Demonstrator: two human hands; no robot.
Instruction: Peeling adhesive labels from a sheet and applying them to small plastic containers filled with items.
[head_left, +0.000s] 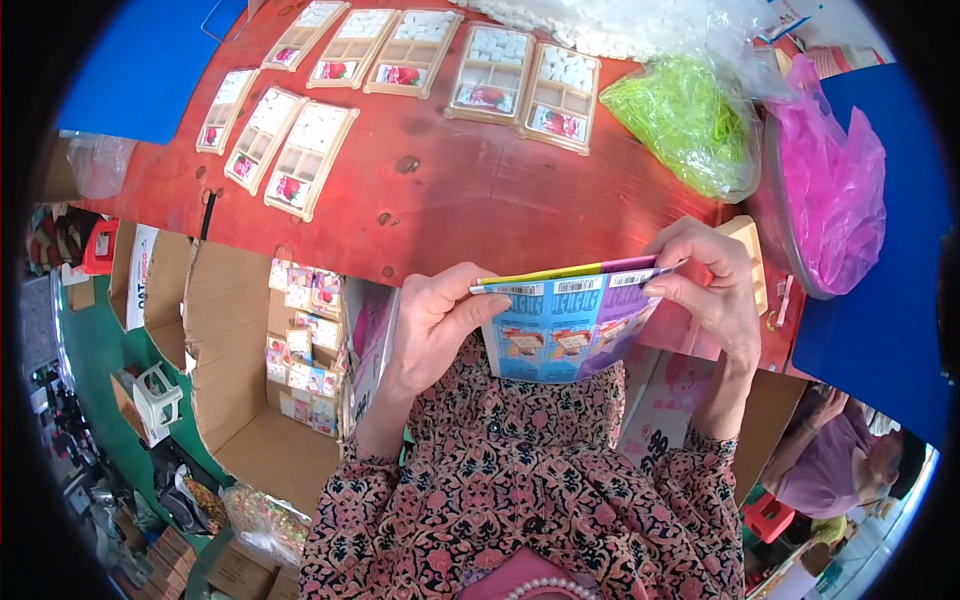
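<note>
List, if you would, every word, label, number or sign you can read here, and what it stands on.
I'm leaving the wording uncopied, but print stands here:
Blue-and-purple printed sheet, held in the left hand and right hand: large lettering and barcodes; finest print too small.
White panel on a box at left: bold dark sideways lettering.
Small cards in the open carton: too small to read.

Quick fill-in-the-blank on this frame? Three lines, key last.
The left hand and ____ hand hold printed blue-and-purple sheeting.
A clear plastic bag holds ____ shreds.
Beige rectangular compartmented trays lie on the ____ wooden table.

Missing words: right; green; red.
</note>
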